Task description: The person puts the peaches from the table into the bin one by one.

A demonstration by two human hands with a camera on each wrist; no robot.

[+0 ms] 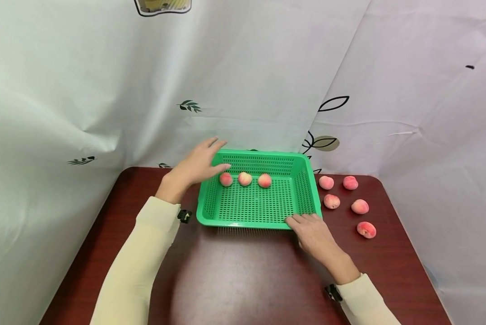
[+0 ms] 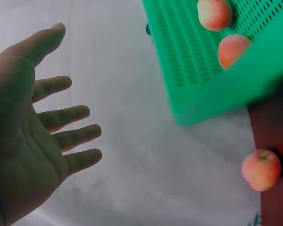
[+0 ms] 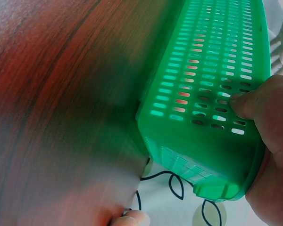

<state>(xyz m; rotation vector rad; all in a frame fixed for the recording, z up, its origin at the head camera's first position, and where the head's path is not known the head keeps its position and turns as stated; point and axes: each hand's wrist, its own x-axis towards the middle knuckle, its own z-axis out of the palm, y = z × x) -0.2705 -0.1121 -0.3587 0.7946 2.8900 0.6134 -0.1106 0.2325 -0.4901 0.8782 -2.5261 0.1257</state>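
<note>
A green plastic basket [image 1: 259, 225] with slotted walls stands at the far side of the table, with three peaches [image 1: 244, 179] in a row toward its back. At its near right corner my right hand [image 1: 312, 232] grips the rim, fingers over the edge. In the right wrist view the thumb [image 3: 247, 104] lies against the slotted outer wall. My left hand [image 1: 197, 164] is raised by the basket's back left corner, overlapping the rim in the head view. Its fingers are spread and hold nothing, as the left wrist view shows the bare palm [image 2: 30, 155].
Several loose peaches [image 1: 360, 206] lie on the dark red-brown table [image 1: 243, 280] to the right of the basket. A white cloth [image 1: 243, 90] with leaf prints hangs behind the table and along its sides.
</note>
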